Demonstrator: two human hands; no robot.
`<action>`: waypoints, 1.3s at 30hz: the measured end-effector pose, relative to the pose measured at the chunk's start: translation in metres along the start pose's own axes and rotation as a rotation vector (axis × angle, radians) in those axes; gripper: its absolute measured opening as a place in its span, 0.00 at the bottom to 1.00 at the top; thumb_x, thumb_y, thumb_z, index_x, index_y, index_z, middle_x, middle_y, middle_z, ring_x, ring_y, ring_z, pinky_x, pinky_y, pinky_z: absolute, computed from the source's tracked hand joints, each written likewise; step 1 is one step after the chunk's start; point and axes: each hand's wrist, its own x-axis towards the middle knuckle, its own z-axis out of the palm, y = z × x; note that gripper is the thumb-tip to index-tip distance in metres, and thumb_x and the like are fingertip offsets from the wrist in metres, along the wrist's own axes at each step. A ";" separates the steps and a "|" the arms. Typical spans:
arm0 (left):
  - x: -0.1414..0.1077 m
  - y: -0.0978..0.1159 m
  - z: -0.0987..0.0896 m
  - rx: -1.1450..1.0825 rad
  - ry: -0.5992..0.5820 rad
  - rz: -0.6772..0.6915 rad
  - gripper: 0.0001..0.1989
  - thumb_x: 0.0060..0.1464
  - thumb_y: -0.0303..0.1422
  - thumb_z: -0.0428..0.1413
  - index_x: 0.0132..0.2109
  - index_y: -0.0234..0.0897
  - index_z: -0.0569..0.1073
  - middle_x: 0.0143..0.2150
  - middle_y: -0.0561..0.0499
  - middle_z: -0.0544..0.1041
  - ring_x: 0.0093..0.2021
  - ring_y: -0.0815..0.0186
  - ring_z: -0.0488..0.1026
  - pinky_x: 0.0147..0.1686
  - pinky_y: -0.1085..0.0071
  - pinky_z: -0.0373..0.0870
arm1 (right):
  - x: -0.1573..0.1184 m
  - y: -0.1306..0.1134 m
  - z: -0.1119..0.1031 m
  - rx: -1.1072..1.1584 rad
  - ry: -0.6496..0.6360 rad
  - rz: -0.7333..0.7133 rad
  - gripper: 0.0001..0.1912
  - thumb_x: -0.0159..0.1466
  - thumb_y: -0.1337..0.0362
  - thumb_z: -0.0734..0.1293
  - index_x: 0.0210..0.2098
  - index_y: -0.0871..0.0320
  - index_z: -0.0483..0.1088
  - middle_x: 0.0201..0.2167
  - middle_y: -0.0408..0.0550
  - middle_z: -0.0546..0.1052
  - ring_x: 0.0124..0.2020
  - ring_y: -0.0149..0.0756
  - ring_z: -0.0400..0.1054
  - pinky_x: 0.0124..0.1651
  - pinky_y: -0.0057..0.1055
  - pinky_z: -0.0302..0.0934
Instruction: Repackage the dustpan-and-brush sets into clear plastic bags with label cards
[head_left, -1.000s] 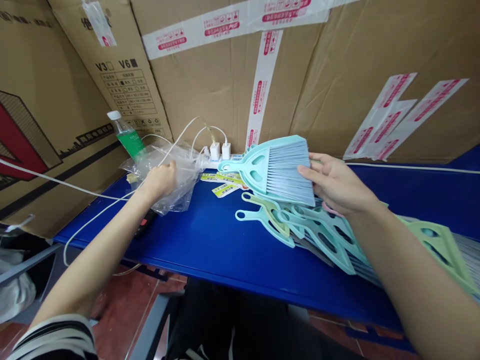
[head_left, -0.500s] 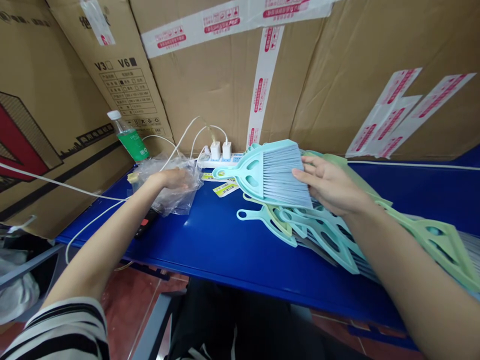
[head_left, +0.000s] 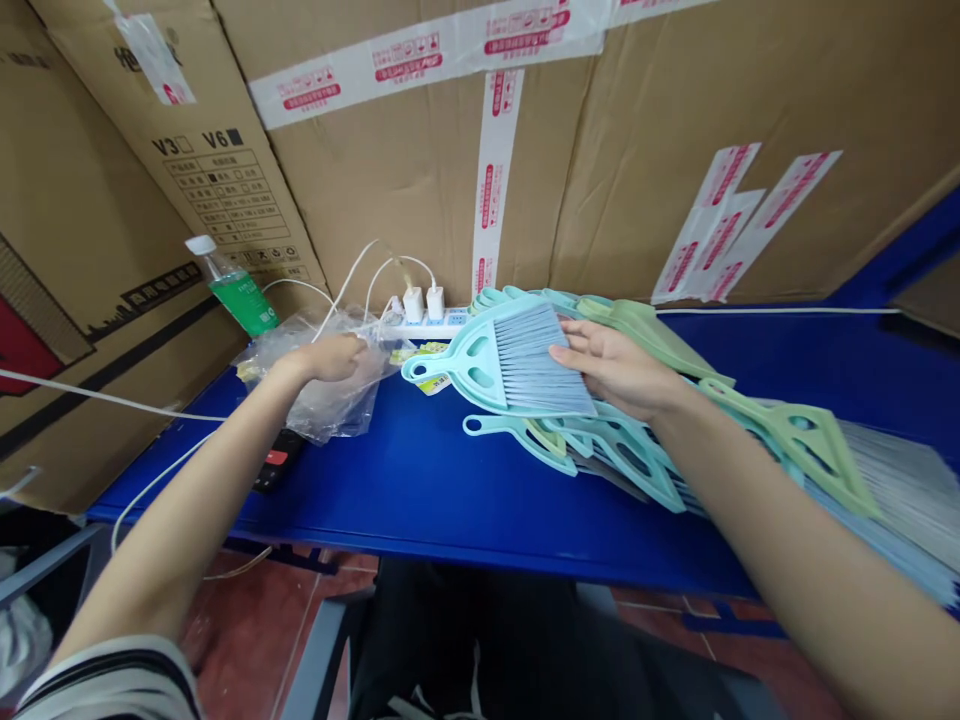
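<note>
My right hand [head_left: 611, 368] has its fingers on the grey bristles of an aqua plastic hand broom [head_left: 499, 360], which it holds tilted above a pile of similar aqua and pale green brooms [head_left: 622, 450]. My left hand [head_left: 330, 358] lies over a crumpled clear plastic bag [head_left: 322, 400] and seems to grip it. Small yellow-and-white labels [head_left: 433, 384] lie partly hidden behind the broom's handle. A pale green broom [head_left: 795, 430] sits at the right of the pile, under my right forearm.
A white power strip [head_left: 424, 322] with two plug-in chargers and white cables stands at the back of the blue table [head_left: 420, 500]. A green-labelled bottle [head_left: 236, 295] leans by cardboard boxes [head_left: 390, 180]. A black object [head_left: 274, 462] lies near the table's front edge.
The view has swung, shifting everything left in the frame. My right hand has moved left with the broom, and my left hand's fingers have stretched out across the bag.
</note>
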 end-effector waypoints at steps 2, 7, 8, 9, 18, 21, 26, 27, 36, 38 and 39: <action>-0.010 0.017 -0.007 -0.002 0.115 0.004 0.19 0.58 0.28 0.41 0.49 0.30 0.73 0.51 0.37 0.76 0.53 0.54 0.72 0.54 0.60 0.66 | -0.002 -0.003 -0.001 0.005 -0.006 -0.002 0.17 0.59 0.61 0.71 0.47 0.54 0.66 0.45 0.50 0.80 0.45 0.43 0.75 0.45 0.45 0.73; -0.028 0.067 -0.007 -0.200 0.303 0.418 0.25 0.63 0.44 0.48 0.61 0.34 0.64 0.59 0.39 0.71 0.58 0.55 0.69 0.58 0.56 0.65 | -0.014 -0.007 -0.005 -0.012 -0.022 -0.027 0.22 0.57 0.57 0.72 0.48 0.55 0.67 0.45 0.51 0.79 0.43 0.43 0.76 0.43 0.43 0.73; -0.028 0.074 -0.004 -0.236 0.305 0.473 0.25 0.62 0.44 0.49 0.61 0.33 0.64 0.59 0.38 0.71 0.58 0.55 0.69 0.58 0.56 0.65 | -0.017 -0.006 -0.008 -0.023 -0.023 -0.034 0.22 0.57 0.55 0.72 0.48 0.54 0.67 0.44 0.51 0.79 0.42 0.42 0.76 0.43 0.42 0.72; -0.026 0.081 -0.002 -0.266 0.304 0.497 0.24 0.62 0.43 0.50 0.60 0.32 0.64 0.59 0.38 0.71 0.57 0.55 0.70 0.57 0.56 0.66 | -0.022 -0.006 -0.010 -0.043 -0.027 -0.038 0.22 0.58 0.54 0.71 0.48 0.54 0.68 0.44 0.51 0.79 0.42 0.42 0.75 0.42 0.42 0.72; -0.016 0.121 0.004 -0.270 0.468 0.508 0.17 0.64 0.40 0.52 0.54 0.34 0.68 0.48 0.42 0.76 0.42 0.59 0.77 0.43 0.63 0.73 | -0.081 -0.021 -0.016 -1.011 0.516 -0.698 0.15 0.68 0.55 0.57 0.42 0.53 0.74 0.42 0.55 0.75 0.47 0.50 0.69 0.49 0.52 0.65; -0.015 0.138 0.001 -0.214 0.516 0.519 0.18 0.64 0.41 0.52 0.53 0.32 0.69 0.47 0.41 0.76 0.44 0.56 0.77 0.43 0.61 0.74 | -0.093 -0.017 -0.007 -1.238 0.385 -0.786 0.16 0.69 0.55 0.57 0.38 0.54 0.74 0.43 0.56 0.75 0.51 0.53 0.65 0.52 0.52 0.62; -0.007 0.166 -0.013 -0.124 0.534 0.577 0.17 0.63 0.41 0.53 0.53 0.33 0.69 0.44 0.43 0.77 0.44 0.56 0.77 0.43 0.62 0.73 | -0.094 -0.008 -0.015 -1.258 0.263 -0.687 0.14 0.69 0.57 0.58 0.32 0.53 0.71 0.47 0.56 0.74 0.54 0.53 0.63 0.53 0.53 0.62; -0.005 0.172 -0.017 -0.106 0.529 0.593 0.17 0.63 0.41 0.53 0.52 0.33 0.69 0.44 0.43 0.77 0.44 0.56 0.77 0.43 0.62 0.73 | -0.094 -0.008 -0.020 -1.248 0.253 -0.675 0.15 0.69 0.57 0.58 0.30 0.53 0.70 0.47 0.56 0.73 0.55 0.53 0.62 0.53 0.53 0.62; 0.041 0.214 -0.052 -0.054 0.480 0.688 0.13 0.60 0.36 0.57 0.46 0.31 0.72 0.44 0.41 0.78 0.44 0.55 0.77 0.42 0.62 0.72 | -0.102 -0.001 -0.055 -1.296 0.493 -0.706 0.14 0.68 0.60 0.58 0.27 0.54 0.67 0.44 0.60 0.73 0.47 0.52 0.69 0.47 0.50 0.66; 0.063 0.217 -0.060 -0.118 0.495 0.676 0.13 0.59 0.37 0.58 0.47 0.33 0.74 0.42 0.45 0.78 0.43 0.57 0.77 0.42 0.64 0.72 | -0.110 0.002 -0.064 -1.323 0.584 -0.651 0.15 0.69 0.58 0.56 0.29 0.54 0.68 0.45 0.61 0.73 0.47 0.54 0.69 0.47 0.50 0.66; 0.075 0.219 -0.064 -0.133 0.513 0.654 0.14 0.58 0.37 0.59 0.47 0.33 0.74 0.43 0.45 0.78 0.44 0.57 0.77 0.43 0.64 0.71 | -0.115 0.004 -0.069 -1.327 0.637 -0.621 0.16 0.69 0.56 0.56 0.30 0.54 0.68 0.46 0.61 0.73 0.47 0.54 0.70 0.46 0.51 0.66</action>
